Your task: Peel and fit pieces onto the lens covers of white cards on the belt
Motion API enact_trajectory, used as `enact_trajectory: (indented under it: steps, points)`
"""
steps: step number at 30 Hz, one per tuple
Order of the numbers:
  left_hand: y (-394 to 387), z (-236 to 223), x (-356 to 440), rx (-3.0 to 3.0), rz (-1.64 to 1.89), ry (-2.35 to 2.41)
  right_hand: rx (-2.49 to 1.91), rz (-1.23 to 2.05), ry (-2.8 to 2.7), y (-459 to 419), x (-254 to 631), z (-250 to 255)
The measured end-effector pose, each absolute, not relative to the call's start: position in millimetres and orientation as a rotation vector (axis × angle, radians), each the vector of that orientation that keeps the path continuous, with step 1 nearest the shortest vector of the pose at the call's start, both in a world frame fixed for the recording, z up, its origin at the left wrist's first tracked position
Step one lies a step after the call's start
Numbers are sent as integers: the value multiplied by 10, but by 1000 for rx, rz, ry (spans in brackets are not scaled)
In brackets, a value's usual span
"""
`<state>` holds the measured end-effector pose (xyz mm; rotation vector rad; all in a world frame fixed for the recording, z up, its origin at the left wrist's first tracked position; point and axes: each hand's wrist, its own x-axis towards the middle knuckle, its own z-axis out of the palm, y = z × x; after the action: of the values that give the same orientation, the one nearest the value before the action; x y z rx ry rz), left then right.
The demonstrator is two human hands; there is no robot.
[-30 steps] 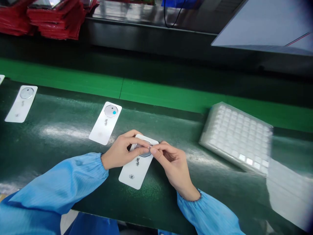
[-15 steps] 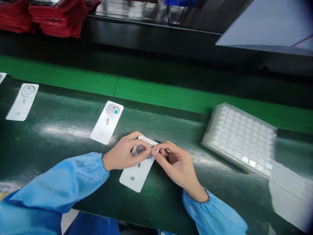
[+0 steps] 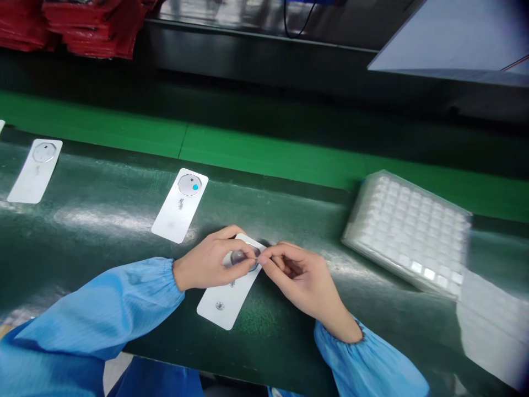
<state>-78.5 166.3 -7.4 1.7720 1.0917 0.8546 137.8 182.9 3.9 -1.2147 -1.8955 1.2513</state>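
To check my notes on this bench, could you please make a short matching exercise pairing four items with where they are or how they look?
Items:
1 nearest white card
2 middle white card
3 clear tray of white cells
4 stacked red packs

Details:
A far off at top left
B under the left hand and right hand
C blue spot on its disc
D on the dark green mat, right of the hands

Pairs: 1-B, 2-C, 3-D, 4-A

Probably electronics factory line: green bench mat (image 3: 103,220), blue antistatic sleeves (image 3: 95,309), carded parts (image 3: 219,303).

Light-blue left sleeve (image 3: 95,314) and right sleeve (image 3: 367,358) end in gathered elastic cuffs; left hand (image 3: 210,259) and right hand (image 3: 306,281) are bare.
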Motion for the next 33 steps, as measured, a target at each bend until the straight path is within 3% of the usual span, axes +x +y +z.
enact_trajectory:
  steps: [6, 28, 33]
  points:
    - [1675, -85, -792, 1768, 905, 1084, -1242, 1175, -1981, 1832, 1391, 49]
    - [1677, -100, -794, 1457, 978, 1144, -1303, 1636, -1483, 1843, 1382, 2]
    - [1681, -94, -780, 1403, 1041, 1105, -1332, 1453, -1599, 1799, 1372, -6]
